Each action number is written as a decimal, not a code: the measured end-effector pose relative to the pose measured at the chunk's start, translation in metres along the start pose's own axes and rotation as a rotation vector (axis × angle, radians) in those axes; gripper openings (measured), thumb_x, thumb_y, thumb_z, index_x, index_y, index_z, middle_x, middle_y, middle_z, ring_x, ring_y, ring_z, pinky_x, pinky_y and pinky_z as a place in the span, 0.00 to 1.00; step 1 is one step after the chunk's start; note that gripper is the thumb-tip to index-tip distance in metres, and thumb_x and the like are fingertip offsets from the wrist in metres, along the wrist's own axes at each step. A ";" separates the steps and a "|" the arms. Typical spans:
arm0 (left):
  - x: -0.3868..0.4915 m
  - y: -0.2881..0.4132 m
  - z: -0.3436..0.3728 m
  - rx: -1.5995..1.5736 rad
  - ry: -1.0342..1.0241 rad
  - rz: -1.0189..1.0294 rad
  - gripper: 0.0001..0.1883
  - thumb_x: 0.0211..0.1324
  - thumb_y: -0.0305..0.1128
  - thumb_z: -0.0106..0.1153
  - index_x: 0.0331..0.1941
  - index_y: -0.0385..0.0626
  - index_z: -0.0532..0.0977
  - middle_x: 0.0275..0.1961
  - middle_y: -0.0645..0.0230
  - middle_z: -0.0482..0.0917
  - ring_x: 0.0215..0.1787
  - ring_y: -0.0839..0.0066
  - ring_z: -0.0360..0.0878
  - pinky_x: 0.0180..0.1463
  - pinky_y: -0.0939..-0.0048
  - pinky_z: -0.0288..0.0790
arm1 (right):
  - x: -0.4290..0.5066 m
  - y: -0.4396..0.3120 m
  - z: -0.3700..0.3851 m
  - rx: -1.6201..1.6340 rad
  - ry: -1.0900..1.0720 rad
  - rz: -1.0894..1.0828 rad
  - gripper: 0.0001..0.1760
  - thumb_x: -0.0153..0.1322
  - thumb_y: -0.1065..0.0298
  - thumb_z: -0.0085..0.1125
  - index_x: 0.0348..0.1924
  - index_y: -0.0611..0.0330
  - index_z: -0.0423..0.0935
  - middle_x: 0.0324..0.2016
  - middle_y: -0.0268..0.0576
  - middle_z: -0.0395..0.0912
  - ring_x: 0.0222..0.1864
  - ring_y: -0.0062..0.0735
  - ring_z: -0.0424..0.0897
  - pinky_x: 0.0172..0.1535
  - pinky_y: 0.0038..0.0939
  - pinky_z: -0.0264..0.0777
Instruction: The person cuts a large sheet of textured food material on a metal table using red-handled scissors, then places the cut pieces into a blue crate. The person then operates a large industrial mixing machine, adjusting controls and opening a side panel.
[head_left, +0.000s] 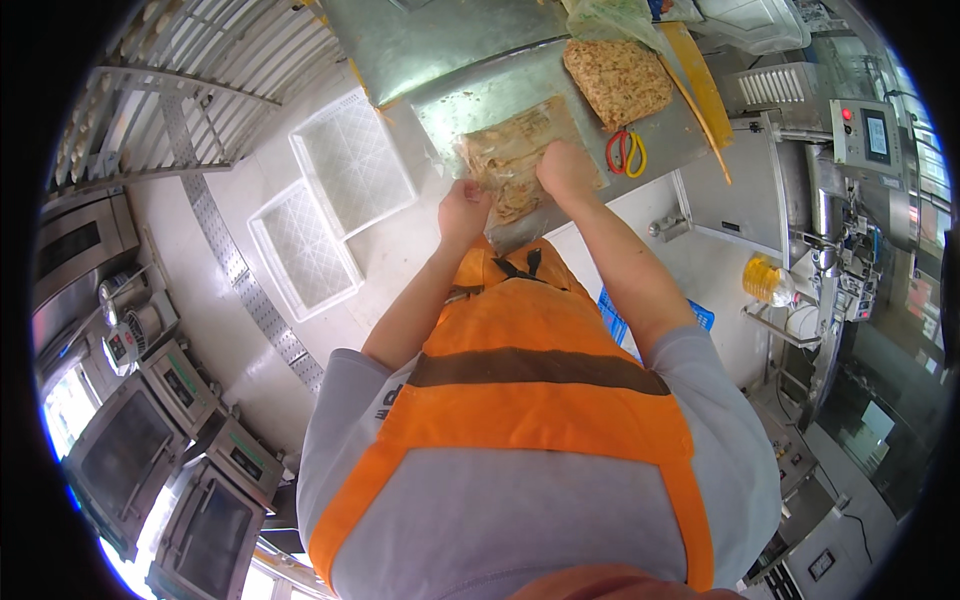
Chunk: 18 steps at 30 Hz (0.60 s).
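A clear plastic bag (517, 139) of light-brown food lies on the metal worktable (457, 97) before me. My left hand (463, 214) pinches the bag's near left edge between thumb and fingers. At the bag's right side, my right hand (564, 171) is curled, its knuckles up, against the plastic; its fingertips are hidden. Just right of that hand rest scissors (627, 153) with one red and one yellow handle loop, their blades out of sight. Beyond them sits a block of crumbly brown shredded food (619, 81), partly beside a crumpled clear plastic bag (615, 19).
A thin wooden stick (697, 112) lies along the table's right end by a yellow board (694, 82). Two white plastic crates (352, 161) stand on the floor at left, near a metal rack (195, 82). A blue crate (613, 315) and an oil jug (766, 281) are at right.
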<state>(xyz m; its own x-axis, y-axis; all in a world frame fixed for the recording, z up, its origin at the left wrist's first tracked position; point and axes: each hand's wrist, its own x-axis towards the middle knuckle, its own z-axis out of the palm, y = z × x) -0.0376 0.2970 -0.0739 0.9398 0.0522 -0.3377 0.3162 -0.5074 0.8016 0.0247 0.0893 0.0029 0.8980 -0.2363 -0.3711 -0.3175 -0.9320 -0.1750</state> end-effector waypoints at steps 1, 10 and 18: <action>-0.001 -0.003 -0.001 0.009 -0.029 -0.006 0.19 0.63 0.44 0.65 0.46 0.40 0.84 0.40 0.60 0.90 0.41 0.65 0.90 0.48 0.61 0.81 | 0.000 0.003 0.001 0.022 0.009 0.009 0.17 0.72 0.58 0.64 0.42 0.65 0.88 0.44 0.61 0.89 0.48 0.60 0.88 0.52 0.52 0.83; 0.009 -0.004 -0.006 0.136 -0.154 0.033 0.17 0.59 0.42 0.64 0.41 0.39 0.83 0.37 0.54 0.87 0.41 0.53 0.87 0.48 0.54 0.78 | 0.007 0.016 -0.004 -0.087 -0.169 -0.021 0.26 0.77 0.51 0.50 0.47 0.63 0.89 0.48 0.60 0.89 0.51 0.63 0.87 0.55 0.56 0.80; 0.010 0.002 -0.007 0.080 -0.154 -0.137 0.17 0.60 0.41 0.63 0.47 0.43 0.87 0.41 0.52 0.90 0.44 0.54 0.90 0.51 0.56 0.81 | 0.010 0.087 -0.001 0.057 -0.136 0.027 0.26 0.75 0.53 0.49 0.42 0.67 0.88 0.42 0.63 0.88 0.48 0.66 0.86 0.52 0.57 0.78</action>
<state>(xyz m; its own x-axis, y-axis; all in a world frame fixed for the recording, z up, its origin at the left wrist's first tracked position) -0.0265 0.3028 -0.0719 0.8561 -0.0036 -0.5168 0.4223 -0.5717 0.7035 0.0063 0.0051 -0.0150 0.8407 -0.2179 -0.4958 -0.3609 -0.9080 -0.2129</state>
